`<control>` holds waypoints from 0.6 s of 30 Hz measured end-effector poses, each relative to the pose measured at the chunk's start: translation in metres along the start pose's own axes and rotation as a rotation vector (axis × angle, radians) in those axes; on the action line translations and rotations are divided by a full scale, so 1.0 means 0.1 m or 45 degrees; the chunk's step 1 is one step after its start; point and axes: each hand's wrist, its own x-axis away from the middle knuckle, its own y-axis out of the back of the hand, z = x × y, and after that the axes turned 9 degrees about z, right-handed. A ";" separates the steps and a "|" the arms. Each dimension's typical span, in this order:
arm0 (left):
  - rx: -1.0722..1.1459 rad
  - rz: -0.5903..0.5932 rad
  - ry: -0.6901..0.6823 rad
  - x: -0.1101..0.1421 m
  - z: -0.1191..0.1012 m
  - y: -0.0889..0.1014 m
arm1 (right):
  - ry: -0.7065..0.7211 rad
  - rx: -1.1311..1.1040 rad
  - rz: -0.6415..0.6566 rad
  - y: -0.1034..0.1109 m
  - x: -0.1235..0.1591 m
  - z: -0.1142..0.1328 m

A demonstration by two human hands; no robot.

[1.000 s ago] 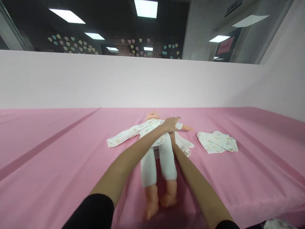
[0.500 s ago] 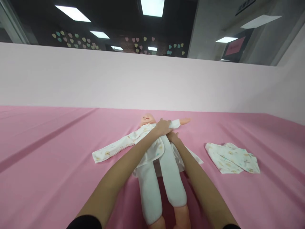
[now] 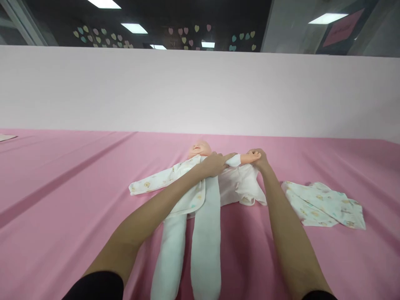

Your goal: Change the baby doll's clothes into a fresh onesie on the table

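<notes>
Pink sheet (image 3: 78,200): doll (image 3: 206,212) supine | left hand (image 3: 215,164) across its chest, grip unclear | right hand (image 3: 259,158) curled at doll's arm (image 3: 246,158), pinch indeterminable | risk: hard pulling could strain joint, bunch white cloth (image 3: 231,187) beneath

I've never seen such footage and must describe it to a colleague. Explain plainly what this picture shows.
No machine here: these are a person's bare hands, seen by a camera worn on the head, looking forward and down. A doll lies face up on a pink sheet, a printed top over its chest. The left hand is at the doll's outstretched arm; the right hand is at the doll's hand, though whether it grips is hard to tell. Further right lies a printed garment, apart from the doll.
</notes>
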 end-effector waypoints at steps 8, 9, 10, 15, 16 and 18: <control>-0.202 0.049 0.142 0.05 -0.04 -0.04 | -0.135 -0.174 -0.178 0.29 0.09 0.22; -0.198 0.048 0.161 0.03 -0.07 -0.06 | -0.113 -0.121 -0.189 0.30 0.14 0.31; -0.197 0.049 0.189 0.01 -0.10 -0.08 | -0.091 -0.044 -0.193 0.30 0.18 0.40; -0.208 0.164 0.306 -0.19 -0.18 -0.19 | 0.044 0.527 -0.160 0.26 0.39 0.76; -0.215 0.175 0.310 -0.21 -0.18 -0.20 | 0.066 0.614 -0.162 0.26 0.41 0.78; -0.248 0.158 0.294 -0.21 -0.18 -0.21 | 0.055 0.698 -0.147 0.27 0.43 0.79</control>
